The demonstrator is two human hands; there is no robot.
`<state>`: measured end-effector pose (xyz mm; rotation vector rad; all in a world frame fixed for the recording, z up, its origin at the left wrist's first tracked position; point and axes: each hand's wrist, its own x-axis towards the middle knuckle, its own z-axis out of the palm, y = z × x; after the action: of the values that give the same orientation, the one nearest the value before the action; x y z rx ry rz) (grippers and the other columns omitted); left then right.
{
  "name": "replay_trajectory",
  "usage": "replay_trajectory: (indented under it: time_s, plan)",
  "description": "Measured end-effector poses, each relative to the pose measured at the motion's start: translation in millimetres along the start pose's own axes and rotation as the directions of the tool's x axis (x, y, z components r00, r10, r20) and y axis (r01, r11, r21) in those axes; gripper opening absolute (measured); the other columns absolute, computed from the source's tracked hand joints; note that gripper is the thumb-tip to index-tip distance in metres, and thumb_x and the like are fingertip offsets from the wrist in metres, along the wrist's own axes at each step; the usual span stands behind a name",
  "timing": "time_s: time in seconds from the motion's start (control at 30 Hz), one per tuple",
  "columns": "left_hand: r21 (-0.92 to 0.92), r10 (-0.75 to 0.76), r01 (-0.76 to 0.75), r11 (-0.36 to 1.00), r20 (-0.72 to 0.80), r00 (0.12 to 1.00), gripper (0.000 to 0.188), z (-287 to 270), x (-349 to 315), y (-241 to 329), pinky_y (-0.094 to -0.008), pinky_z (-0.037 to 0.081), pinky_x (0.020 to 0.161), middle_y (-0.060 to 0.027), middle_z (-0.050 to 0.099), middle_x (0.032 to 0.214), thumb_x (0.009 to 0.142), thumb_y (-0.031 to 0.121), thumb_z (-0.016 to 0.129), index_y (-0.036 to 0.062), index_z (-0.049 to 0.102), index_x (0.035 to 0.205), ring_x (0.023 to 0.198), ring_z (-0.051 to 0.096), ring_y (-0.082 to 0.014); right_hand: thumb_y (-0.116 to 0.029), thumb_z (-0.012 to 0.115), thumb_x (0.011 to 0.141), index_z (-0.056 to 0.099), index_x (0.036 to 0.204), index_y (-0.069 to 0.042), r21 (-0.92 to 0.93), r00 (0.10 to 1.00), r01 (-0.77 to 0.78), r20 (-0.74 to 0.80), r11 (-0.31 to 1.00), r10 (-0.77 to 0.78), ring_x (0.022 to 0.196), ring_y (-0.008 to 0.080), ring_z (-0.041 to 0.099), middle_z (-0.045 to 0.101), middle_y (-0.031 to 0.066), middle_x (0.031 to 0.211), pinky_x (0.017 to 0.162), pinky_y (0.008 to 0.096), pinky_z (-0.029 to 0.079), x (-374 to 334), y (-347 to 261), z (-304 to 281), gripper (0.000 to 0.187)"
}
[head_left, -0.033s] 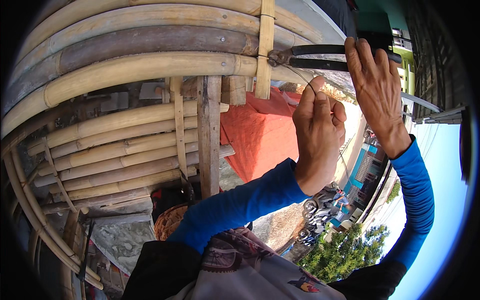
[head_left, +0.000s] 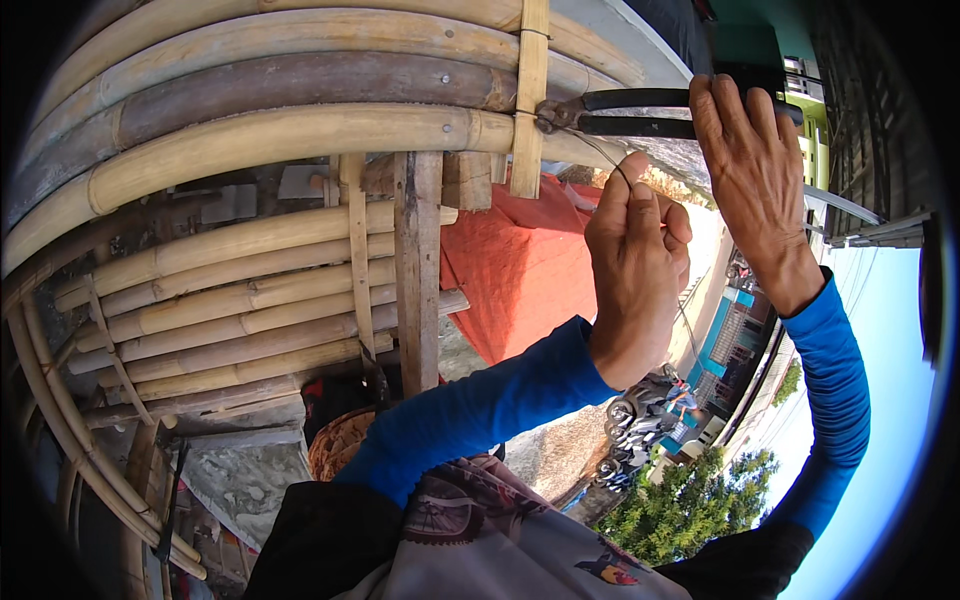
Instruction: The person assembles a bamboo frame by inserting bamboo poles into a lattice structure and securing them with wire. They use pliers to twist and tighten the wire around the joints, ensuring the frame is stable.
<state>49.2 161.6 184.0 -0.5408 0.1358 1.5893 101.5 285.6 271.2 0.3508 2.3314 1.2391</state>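
My right hand (head_left: 755,180) is closed over the black handles of a pair of pincers (head_left: 640,128). Their metal jaws meet the wire tie at the edge of an upright bamboo strip (head_left: 528,80), which crosses a row of bamboo poles (head_left: 290,130). Just below the handles, my left hand (head_left: 640,270) pinches a thin wire (head_left: 607,157) between thumb and fingers. That wire runs up to the jaws, and its loose tail hangs below the hand. How tightly the jaws bite cannot be made out.
A wooden post (head_left: 417,270) stands under the poles, beside a lower bamboo rack (head_left: 240,295). Behind my left hand lies an orange-red tarp (head_left: 515,270). Down at the right are parked motorcycles (head_left: 635,420) and a leafy tree (head_left: 690,500). A woven basket (head_left: 338,445) sits near my left forearm.
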Motion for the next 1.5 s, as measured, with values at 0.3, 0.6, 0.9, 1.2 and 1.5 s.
replay_trajectory:
  time_s: [0.3, 0.6, 0.9, 1.2, 1.5]
  plan:
    - [-0.001, -0.019, 0.019, 1.0, -0.035, 0.999, 0.033, 3.8, 1.5, 3.7, -0.0209, 0.029, 0.04, -0.0031, 0.057, 0.078, 0.113, 0.018, 0.039, 0.0052, 0.046, 0.142, 0.048, 0.039, -0.0038, -0.014, 0.062, 0.087, 0.058, 0.121, -0.007, 0.003, 0.999, -0.034, 0.012, 0.999, 0.034, 0.099, 0.0201, 0.055, 0.056, 0.004, 0.108, 0.078, 0.0341, 0.044, 9.3, 5.9, 7.8, 0.035]
    - [0.036, -0.011, 0.011, 0.999, -0.02, 1.0, 0.034, 3.5, 0.6, 7.1, -0.0207, 0.031, 0.041, -0.0026, 0.056, 0.077, 0.113, 0.018, 0.039, 0.0056, 0.044, 0.144, 0.048, 0.038, -0.0038, -0.015, 0.062, 0.088, 0.058, 0.114, -0.007, 0.001, 0.998, -0.059, 0.012, 0.998, 0.059, 0.094, 0.0209, 0.054, 0.056, 0.0052, 0.102, 0.074, 0.0344, 0.043, 4.1, 1.8, 10.0, 0.027]
    - [0.026, -0.057, 0.057, 0.998, 0.003, 0.998, 0.039, -2.8, -3.2, 10.2, -0.0209, 0.03, 0.04, -0.0025, 0.057, 0.078, 0.112, 0.017, 0.037, 0.0058, 0.04, 0.149, 0.048, 0.038, -0.0042, -0.016, 0.064, 0.086, 0.059, 0.127, -0.004, -0.119, 1.0, -0.019, -0.006, 0.993, 0.018, 0.1, 0.0182, 0.053, 0.056, 0.005, 0.11, 0.071, 0.0318, 0.042, 11.9, -2.9, -16.0, 0.044]
    - [0.003, -0.099, 0.099, 0.995, 0.037, 0.994, 0.043, 2.3, 1.7, 1.7, -0.0216, 0.032, 0.041, -0.0058, 0.061, 0.079, 0.113, 0.025, 0.034, 0.0146, 0.034, 0.155, 0.048, 0.042, -0.0049, -0.021, 0.064, 0.088, 0.05, 0.143, 0.001, -0.072, 0.988, -0.066, 0.132, 0.995, 0.075, 0.108, 0.0222, 0.057, 0.056, 0.0102, 0.119, 0.077, 0.0332, 0.058, -3.9, -13.7, -12.7, 0.061]
    - [0.107, 0.002, -0.003, 0.994, 0.007, 1.0, 0.039, 47.3, 24.5, 9.8, -0.0311, 0.053, 0.056, -0.0186, 0.071, 0.084, 0.113, 0.028, 0.029, -0.0019, 0.052, 0.123, 0.06, 0.062, -0.0198, -0.024, 0.067, 0.087, 0.042, 0.149, -0.004, 0.306, 0.947, -0.278, 0.248, 0.91, 0.206, 0.114, 0.0296, 0.053, 0.051, 0.014, 0.125, 0.084, 0.0409, 0.058, -28.2, -22.9, 3.2, 0.07]
